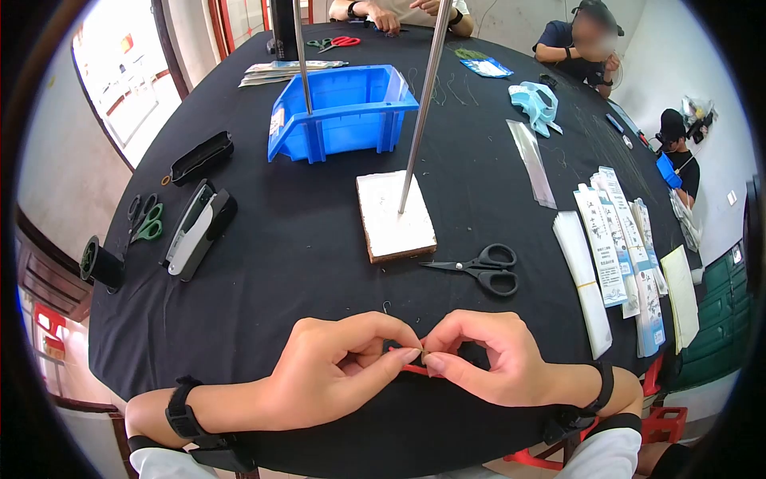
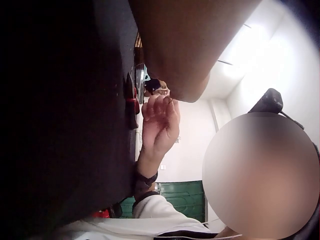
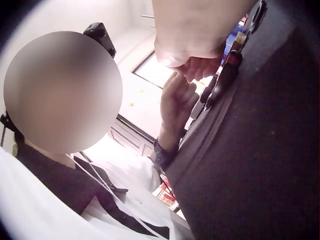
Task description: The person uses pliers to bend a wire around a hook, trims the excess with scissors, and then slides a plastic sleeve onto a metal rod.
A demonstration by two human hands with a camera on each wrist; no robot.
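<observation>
At the table's near edge, my left hand point(image 1: 331, 371) and right hand point(image 1: 495, 359) meet tip to tip. Between thumbs and forefingers they pinch a tiny thin thing point(image 1: 424, 352), too small to make out. A red and black object point(image 1: 415, 370) shows partly below and behind the fingers; the hands cover most of it. In the left wrist view my right hand point(image 2: 160, 125) has curled fingers, and the red and black object point(image 2: 132, 100) lies on the cloth. The right wrist view shows my left hand point(image 3: 177, 102) against the right one point(image 3: 192, 50).
Black scissors point(image 1: 487, 270) and a white block point(image 1: 396, 215) with a metal rod stand ahead. Farther back is a blue bin point(image 1: 343, 120). A stapler point(image 1: 199, 227) and green-handled scissors point(image 1: 149, 223) lie left, printed paper sleeves point(image 1: 602, 243) right. Other people sit across the table.
</observation>
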